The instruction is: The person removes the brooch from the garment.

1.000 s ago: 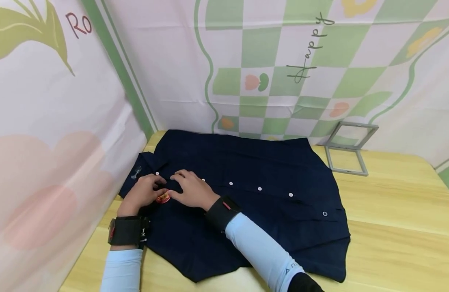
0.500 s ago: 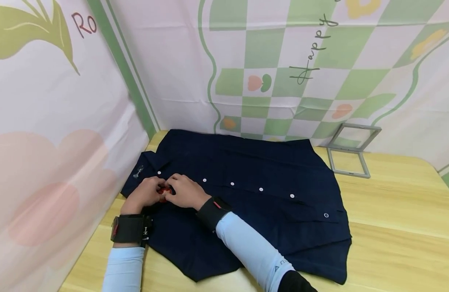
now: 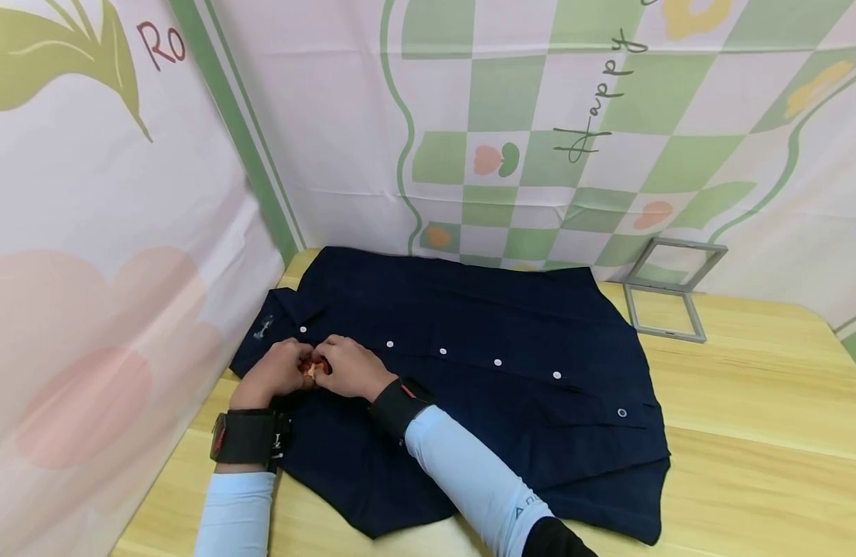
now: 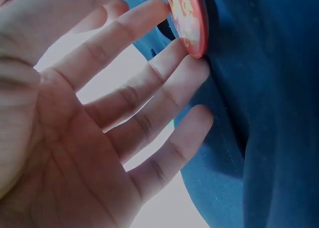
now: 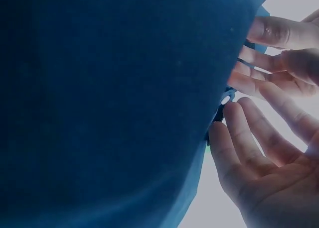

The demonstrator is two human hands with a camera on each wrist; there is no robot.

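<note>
A dark navy buttoned shirt (image 3: 463, 309) lies spread on the table, its collar at the left. On its front, just below the collar, is a round red badge (image 3: 311, 369) with a yellow pattern. My left hand (image 3: 275, 371) holds the badge's left side, and my right hand (image 3: 351, 369) pinches it from the right. The left wrist view shows the badge (image 4: 189, 21) upright on edge against the cloth, with left fingertips at its rim. In the right wrist view the right hand (image 5: 269, 175) has its fingertips near a white button (image 5: 227, 99); the badge is hidden there.
A grey hinged double frame (image 3: 665, 290) stands at the table's back right, beside the shirt. Printed cloth walls (image 3: 330, 116) close off the back and left. Bare wooden tabletop (image 3: 762, 402) shows to the right.
My right hand has moved left and its thumb and fingers have closed in on the badge. The left hand has drawn in slightly around it. The shirt has stayed in place.
</note>
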